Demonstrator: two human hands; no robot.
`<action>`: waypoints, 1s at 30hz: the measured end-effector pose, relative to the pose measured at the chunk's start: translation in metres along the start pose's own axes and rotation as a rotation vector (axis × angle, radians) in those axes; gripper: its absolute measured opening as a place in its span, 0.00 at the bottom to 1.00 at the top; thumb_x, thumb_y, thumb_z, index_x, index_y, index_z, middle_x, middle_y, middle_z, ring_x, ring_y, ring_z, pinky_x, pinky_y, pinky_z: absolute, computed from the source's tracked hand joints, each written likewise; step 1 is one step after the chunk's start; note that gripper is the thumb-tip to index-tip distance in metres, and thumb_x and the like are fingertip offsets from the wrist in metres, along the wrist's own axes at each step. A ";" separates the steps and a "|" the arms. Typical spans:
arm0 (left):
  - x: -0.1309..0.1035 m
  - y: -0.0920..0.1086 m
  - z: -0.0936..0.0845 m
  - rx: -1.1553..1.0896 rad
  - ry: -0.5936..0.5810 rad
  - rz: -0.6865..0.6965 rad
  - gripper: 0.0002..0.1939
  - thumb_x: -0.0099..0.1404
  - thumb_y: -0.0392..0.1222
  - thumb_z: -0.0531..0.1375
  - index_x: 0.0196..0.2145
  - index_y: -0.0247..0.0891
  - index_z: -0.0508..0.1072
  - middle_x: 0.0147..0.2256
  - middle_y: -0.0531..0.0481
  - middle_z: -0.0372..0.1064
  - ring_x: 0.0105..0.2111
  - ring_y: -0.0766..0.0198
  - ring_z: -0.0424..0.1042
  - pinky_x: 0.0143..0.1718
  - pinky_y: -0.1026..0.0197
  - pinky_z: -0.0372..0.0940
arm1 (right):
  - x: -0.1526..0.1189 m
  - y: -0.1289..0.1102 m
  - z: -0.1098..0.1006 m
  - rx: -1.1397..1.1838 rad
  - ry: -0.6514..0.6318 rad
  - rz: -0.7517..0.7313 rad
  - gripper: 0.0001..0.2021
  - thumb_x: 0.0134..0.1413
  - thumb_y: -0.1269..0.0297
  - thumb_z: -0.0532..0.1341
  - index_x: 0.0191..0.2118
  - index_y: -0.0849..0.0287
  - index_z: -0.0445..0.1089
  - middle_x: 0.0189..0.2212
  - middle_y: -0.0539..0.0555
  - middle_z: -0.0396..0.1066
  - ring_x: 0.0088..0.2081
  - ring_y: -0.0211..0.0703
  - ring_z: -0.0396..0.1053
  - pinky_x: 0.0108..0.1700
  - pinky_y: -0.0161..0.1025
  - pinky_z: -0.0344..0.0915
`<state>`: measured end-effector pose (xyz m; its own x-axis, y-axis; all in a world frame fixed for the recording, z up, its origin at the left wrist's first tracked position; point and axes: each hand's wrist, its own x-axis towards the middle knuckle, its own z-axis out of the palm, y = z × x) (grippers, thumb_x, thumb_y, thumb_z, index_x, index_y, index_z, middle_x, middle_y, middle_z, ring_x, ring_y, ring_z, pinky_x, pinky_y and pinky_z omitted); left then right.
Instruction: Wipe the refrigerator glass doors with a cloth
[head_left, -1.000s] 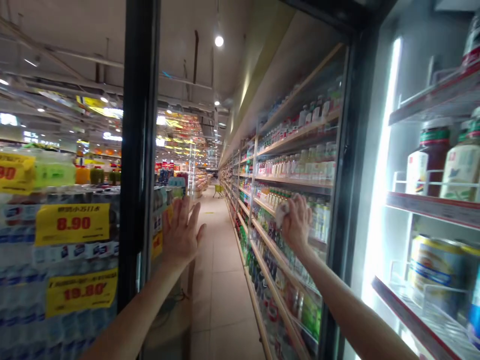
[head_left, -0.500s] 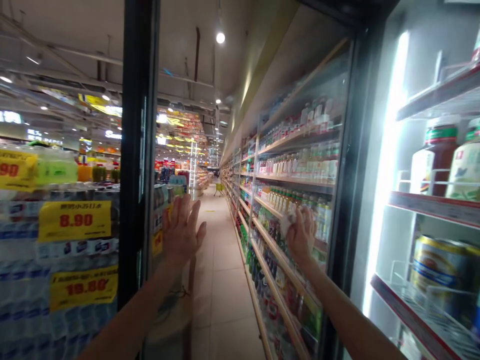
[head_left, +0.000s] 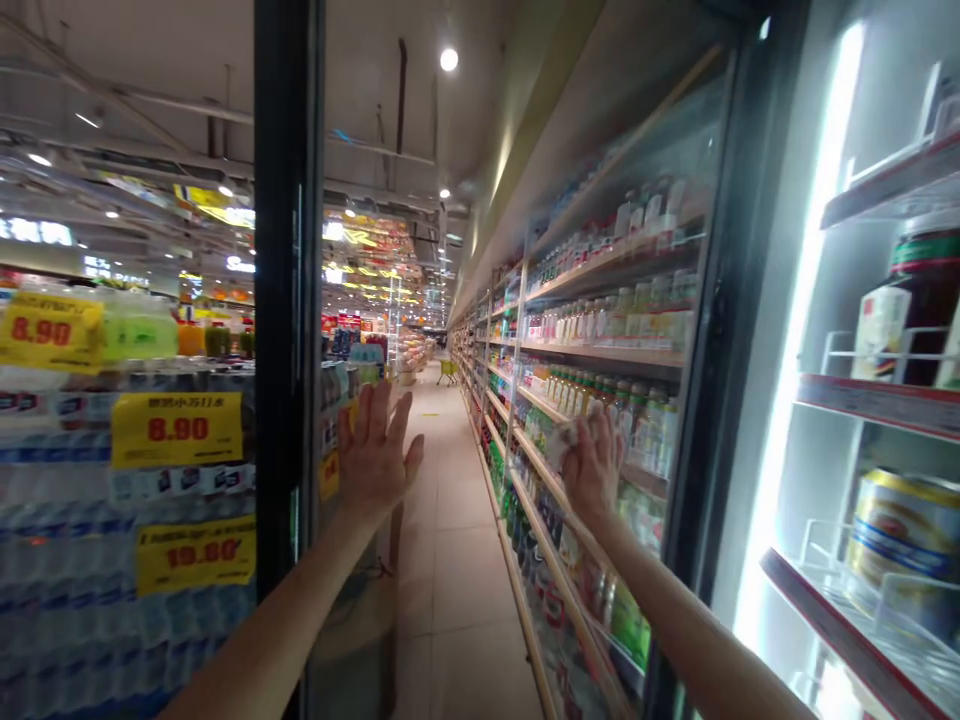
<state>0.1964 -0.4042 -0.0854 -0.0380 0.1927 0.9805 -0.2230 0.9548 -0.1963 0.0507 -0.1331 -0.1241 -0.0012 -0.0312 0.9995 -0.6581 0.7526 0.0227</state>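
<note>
A dark-framed glass door fills the middle of the head view, swung out from a lit drinks cooler. My left hand lies palm-down against the pane near its left edge, fingers spread and holding nothing. At the right of the pane my right hand presses a crumpled white cloth or tissue to the glass. Part of it is hidden beneath the fingers. Through the pane, or reflected in it, long shelves of bottles appear beyond the hands.
To the right, cooler shelves hold dark bottles and gold-and-blue cans. Packs of bottled water with yellow price signs are stacked at the left. A tiled aisle runs back toward a green cart.
The right hand and the white cloth have shifted slightly left on the glass. The left hand stays flat. The whole view has turned a little, moving the cooler shelves rightward.
</note>
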 end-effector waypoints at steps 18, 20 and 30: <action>0.000 0.001 -0.006 0.011 0.008 -0.008 0.34 0.64 0.44 0.54 0.64 0.41 0.47 0.63 0.39 0.47 0.64 0.51 0.42 0.63 0.44 0.40 | 0.008 -0.039 0.004 0.041 -0.070 -0.403 0.27 0.55 0.69 0.53 0.61 0.48 0.52 0.61 0.57 0.56 0.65 0.48 0.45 0.63 0.56 0.43; 0.000 0.000 -0.006 0.004 0.009 -0.004 0.33 0.64 0.44 0.54 0.64 0.41 0.47 0.63 0.39 0.47 0.64 0.51 0.42 0.63 0.44 0.40 | 0.016 -0.015 0.001 0.014 -0.006 -0.231 0.26 0.56 0.68 0.52 0.61 0.50 0.54 0.61 0.59 0.55 0.64 0.51 0.47 0.62 0.58 0.44; 0.001 0.002 -0.007 -0.022 0.010 -0.011 0.32 0.64 0.43 0.54 0.63 0.39 0.49 0.63 0.38 0.47 0.65 0.52 0.41 0.63 0.44 0.38 | 0.005 -0.028 0.005 0.023 0.017 -0.150 0.26 0.56 0.68 0.51 0.61 0.53 0.53 0.61 0.61 0.54 0.65 0.52 0.45 0.61 0.59 0.46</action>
<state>0.2022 -0.4003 -0.0852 -0.0261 0.1840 0.9826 -0.2020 0.9617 -0.1854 0.0657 -0.1577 -0.1203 0.1109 -0.1307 0.9852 -0.6667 0.7254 0.1713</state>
